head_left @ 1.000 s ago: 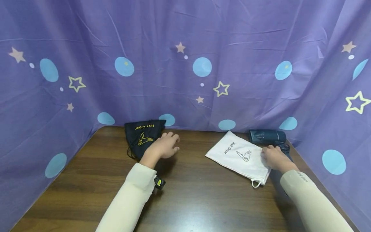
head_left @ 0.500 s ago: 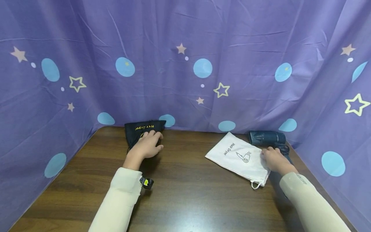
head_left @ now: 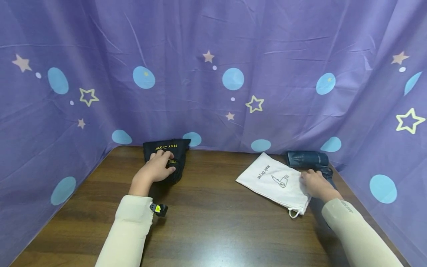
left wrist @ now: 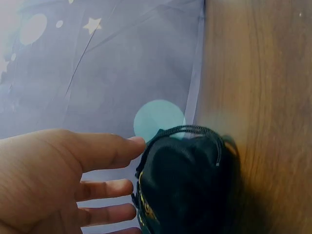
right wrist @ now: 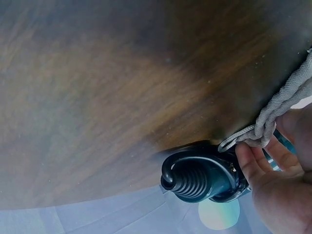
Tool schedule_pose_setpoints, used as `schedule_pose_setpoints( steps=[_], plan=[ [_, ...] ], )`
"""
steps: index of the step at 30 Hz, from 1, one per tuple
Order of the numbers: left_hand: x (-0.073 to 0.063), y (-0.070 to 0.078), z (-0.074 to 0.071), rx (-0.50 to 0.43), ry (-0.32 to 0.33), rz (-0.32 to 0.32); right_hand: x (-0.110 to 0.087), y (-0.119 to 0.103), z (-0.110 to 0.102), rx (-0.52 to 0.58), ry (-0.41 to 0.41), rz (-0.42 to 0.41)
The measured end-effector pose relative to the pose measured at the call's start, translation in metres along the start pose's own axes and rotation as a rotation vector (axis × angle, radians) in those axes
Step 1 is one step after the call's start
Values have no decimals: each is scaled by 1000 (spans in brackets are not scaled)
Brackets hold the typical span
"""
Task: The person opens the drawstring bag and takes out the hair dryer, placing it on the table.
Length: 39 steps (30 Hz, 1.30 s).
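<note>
A black drawstring bag (head_left: 180,150) with yellow "Hair Dryer" print lies at the table's back left, bulging in the left wrist view. Above it is my left hand (head_left: 154,169), thumb and fingers spread; I cannot tell whether the fingertips touch the cloth. At the right lies a flat white drawstring bag (head_left: 267,178) printed "Hair Dryer". My right hand (head_left: 318,184) pinches its right edge near the corded end. Just behind that hand lies a dark blue hair dryer (head_left: 307,158), its coiled cord (right wrist: 192,183) showing in the right wrist view. The hand partly hides the dryer's handle.
Both bags and the dryer are on a brown wooden table (head_left: 213,222). A purple curtain (head_left: 186,44) with stars and blue dots hangs along its back and sides. A black band with a small device (head_left: 159,210) is on the left wrist.
My left hand has moved left across the black bag, uncovering its right part. The right hand, white bag and hair dryer have stayed in place.
</note>
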<state>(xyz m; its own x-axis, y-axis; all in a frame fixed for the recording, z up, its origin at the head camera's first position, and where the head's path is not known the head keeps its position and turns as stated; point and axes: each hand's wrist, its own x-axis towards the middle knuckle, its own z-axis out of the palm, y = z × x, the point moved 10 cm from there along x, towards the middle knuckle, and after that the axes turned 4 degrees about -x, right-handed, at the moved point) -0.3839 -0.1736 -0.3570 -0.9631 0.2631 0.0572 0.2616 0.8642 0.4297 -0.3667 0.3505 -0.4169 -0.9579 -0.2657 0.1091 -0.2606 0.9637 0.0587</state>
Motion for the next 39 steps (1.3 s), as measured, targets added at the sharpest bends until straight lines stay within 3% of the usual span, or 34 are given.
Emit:
schedule_pose_setpoints(
  steps=[13, 26, 39],
  plan=[
    [1, -14, 8, -24, -44, -2, 3, 1, 4, -10, -23, 25],
    [2, -26, 13, -46, -50, -57, 4, -3, 2, -17, -48, 28],
    [5, -25, 12, -58, -29, -51, 2, 0, 4, -20, -25, 26]
  ],
)
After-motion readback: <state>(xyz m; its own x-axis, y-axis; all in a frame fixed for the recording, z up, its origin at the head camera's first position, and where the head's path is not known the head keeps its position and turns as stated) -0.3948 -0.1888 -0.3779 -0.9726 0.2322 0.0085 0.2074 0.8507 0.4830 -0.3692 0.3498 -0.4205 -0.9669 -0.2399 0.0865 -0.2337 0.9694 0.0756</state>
